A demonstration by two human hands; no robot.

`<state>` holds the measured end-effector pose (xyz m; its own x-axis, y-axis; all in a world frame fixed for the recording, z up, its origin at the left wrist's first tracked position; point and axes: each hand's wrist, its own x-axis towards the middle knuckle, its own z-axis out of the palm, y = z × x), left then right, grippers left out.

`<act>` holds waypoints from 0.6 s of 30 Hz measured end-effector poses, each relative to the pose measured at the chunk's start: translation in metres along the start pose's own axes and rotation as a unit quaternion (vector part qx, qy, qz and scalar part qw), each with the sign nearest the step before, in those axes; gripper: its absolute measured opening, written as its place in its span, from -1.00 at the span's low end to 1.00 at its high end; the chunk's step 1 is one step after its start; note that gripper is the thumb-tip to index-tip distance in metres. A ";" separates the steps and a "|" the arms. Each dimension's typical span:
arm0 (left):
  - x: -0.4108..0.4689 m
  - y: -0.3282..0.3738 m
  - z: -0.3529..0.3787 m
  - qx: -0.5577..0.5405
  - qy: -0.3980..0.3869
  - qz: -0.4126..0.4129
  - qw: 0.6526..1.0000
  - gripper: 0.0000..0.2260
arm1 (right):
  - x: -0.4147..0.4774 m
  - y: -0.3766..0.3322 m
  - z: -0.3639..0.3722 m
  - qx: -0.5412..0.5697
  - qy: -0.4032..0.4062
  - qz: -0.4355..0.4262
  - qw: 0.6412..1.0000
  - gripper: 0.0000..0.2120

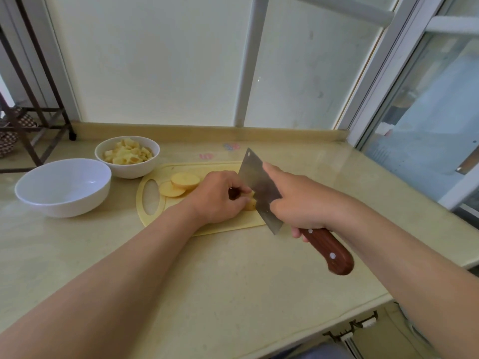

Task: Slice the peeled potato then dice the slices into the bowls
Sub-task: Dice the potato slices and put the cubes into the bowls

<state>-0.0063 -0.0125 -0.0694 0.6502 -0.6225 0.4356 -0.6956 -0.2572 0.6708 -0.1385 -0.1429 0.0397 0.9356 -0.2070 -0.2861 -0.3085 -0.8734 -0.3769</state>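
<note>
A pale yellow cutting board (155, 216) lies on the counter. My left hand (220, 198) curls its fingers over potato pieces (251, 204) on the board, right against the cleaver blade. My right hand (300, 203) grips the cleaver (256, 185) by its brown wooden handle, forefinger laid along the blade's top; the blade stands on the potato pieces. Two round potato slices (181, 183) lie at the board's left part. A white bowl (127, 168) behind the board holds diced potato. A larger white bowl (64, 200) left of it holds nothing.
The beige counter (220, 275) ends in a front edge at lower right. Frosted window panes rise behind it. A dark metal rack (39, 120) stands at the far left.
</note>
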 end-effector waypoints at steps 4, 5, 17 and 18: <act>0.000 -0.001 0.001 -0.001 0.012 0.000 1.000 -0.92 | 0.019 -0.007 0.009 -0.009 0.013 -0.004 1.000 -0.15; -0.001 0.000 0.001 -0.001 0.010 0.000 1.000 -0.93 | 0.023 -0.009 0.008 -0.013 0.017 -0.005 1.000 -0.14; -0.003 0.010 -0.011 -0.046 0.025 -0.086 0.995 -0.85 | 0.027 0.000 -0.014 0.095 0.065 0.000 0.993 -0.16; -0.003 0.011 -0.012 -0.043 0.019 -0.087 0.995 -0.86 | 0.024 0.000 -0.015 0.094 0.068 0.000 0.993 -0.17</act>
<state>-0.0122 -0.0045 -0.0569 0.7714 -0.5445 0.3294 -0.5435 -0.2944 0.7861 -0.1137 -0.1550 0.0463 0.9463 -0.2756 -0.1693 -0.3230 -0.7786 -0.5380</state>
